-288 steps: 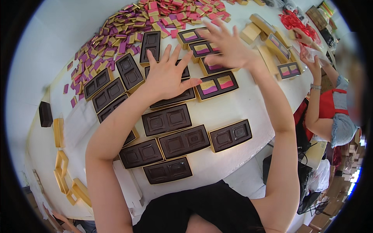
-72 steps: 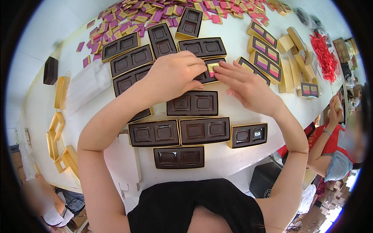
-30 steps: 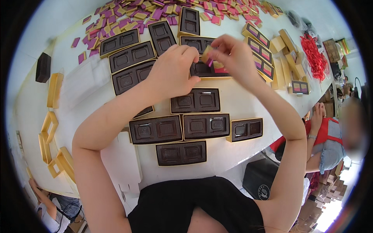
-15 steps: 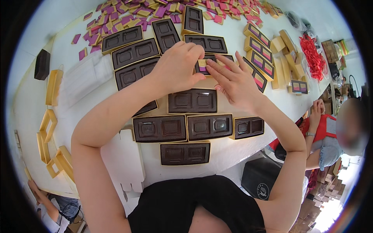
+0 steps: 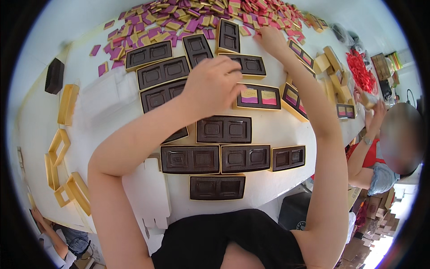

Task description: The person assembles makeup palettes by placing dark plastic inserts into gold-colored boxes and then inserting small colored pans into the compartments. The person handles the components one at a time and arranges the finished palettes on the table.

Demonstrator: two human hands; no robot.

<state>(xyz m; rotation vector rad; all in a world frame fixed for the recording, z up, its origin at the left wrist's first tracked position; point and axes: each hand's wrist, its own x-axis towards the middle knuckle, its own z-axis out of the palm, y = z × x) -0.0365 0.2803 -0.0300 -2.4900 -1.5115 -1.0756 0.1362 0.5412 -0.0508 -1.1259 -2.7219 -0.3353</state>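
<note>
My left hand (image 5: pixel 214 85), slightly blurred, hovers with fingers bent and thumb apart; nothing shows between them. Just right of it is a gold-edged box (image 5: pixel 258 104) whose dark two-well tray holds one gold-and-purple and one gold-and-pink wrapped square. Beyond it lies a box with a bare dark tray (image 5: pixel 251 65), partly behind my left fingers. My right hand (image 5: pixel 272 41) reaches far across the table to the pink side of a heap of small wrapped squares (image 5: pixel 268 10). Its fingertips are partly hidden, so any hold on a square cannot be made out.
Several bare-tray boxes (image 5: pixel 224 130) surround my left arm. Filled boxes (image 5: pixel 293 101) line up by my right forearm. Gold box sleeves (image 5: pixel 67 105) stand at left, more at right near red shredded filler (image 5: pixel 359 71). A co-worker's hands (image 5: pixel 374 110) are at the right edge.
My right hand has left the filled box and moved away to the heap. My left hand has drawn off the box, uncovering both squares. The co-worker's hands have risen.
</note>
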